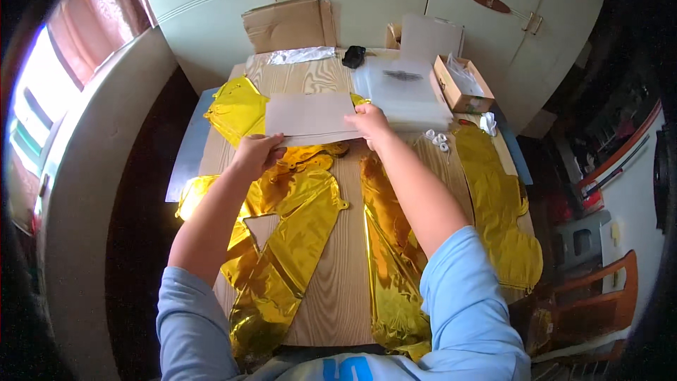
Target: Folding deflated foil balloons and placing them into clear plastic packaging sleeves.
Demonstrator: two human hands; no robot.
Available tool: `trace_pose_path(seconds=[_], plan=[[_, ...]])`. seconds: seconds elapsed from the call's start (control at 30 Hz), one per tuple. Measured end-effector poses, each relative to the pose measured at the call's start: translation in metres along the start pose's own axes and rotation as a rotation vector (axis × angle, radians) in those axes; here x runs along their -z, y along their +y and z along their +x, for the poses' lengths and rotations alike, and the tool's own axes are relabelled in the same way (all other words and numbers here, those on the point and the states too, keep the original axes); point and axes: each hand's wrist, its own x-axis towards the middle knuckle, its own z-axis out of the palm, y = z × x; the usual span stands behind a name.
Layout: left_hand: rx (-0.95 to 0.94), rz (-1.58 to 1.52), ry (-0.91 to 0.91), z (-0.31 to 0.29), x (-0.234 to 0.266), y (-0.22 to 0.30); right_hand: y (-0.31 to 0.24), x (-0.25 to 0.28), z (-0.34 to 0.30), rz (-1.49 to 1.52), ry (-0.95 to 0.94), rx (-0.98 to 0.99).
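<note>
Both hands hold a flat, pale grey rectangular sheet (310, 114) above the middle of the table; whether it is card or a plastic bag is unclear. My left hand (259, 153) pinches its near left corner. At its right edge, my right hand (369, 123) grips with the thumb on top. Deflated gold foil balloons lie around it: a many-armed one (303, 204) below my left hand, a long one (388, 240) under my right forearm, another (238, 109) at the far left. Part of the foil is hidden behind the sheet and my arms.
A stack of translucent plastic bags (405, 102) lies at the far right, beside a small cardboard box (465, 85) holding clear plastic. White ribbon rolls (437, 140) sit near another gold balloon (493, 204). Brown cardboard (289, 26) leans on the cabinet; a black item (354, 56) lies nearby.
</note>
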Motion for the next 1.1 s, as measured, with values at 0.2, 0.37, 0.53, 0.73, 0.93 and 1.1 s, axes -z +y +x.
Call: trace_pose_path(seconds=[0.2, 0.37, 0.53, 0.73, 0.93, 1.1], plan=[[0.075, -0.077, -0.102, -0.012, 0.010, -0.002, -0.008, 0.003, -0.025, 0.378, -0.183, -0.195], [0.039, -0.008, -0.187, -0.009, 0.008, 0.001, -0.017, 0.015, -0.038, 0.416, -0.197, -0.294], [-0.104, 0.345, 0.169, 0.024, 0.019, -0.019, -0.032, 0.022, -0.073, 0.284, -0.301, -0.323], [-0.128, 0.153, 0.185, -0.002, -0.009, -0.013, -0.033, 0.087, -0.178, 0.234, -0.277, -0.248], [-0.595, 0.882, 0.128, -0.075, 0.009, -0.016, -0.095, 0.190, -0.319, 0.041, 0.037, 0.254], [-0.622, 0.972, -0.235, -0.214, -0.056, -0.044, -0.123, 0.152, -0.395, -1.114, 0.354, 0.845]])
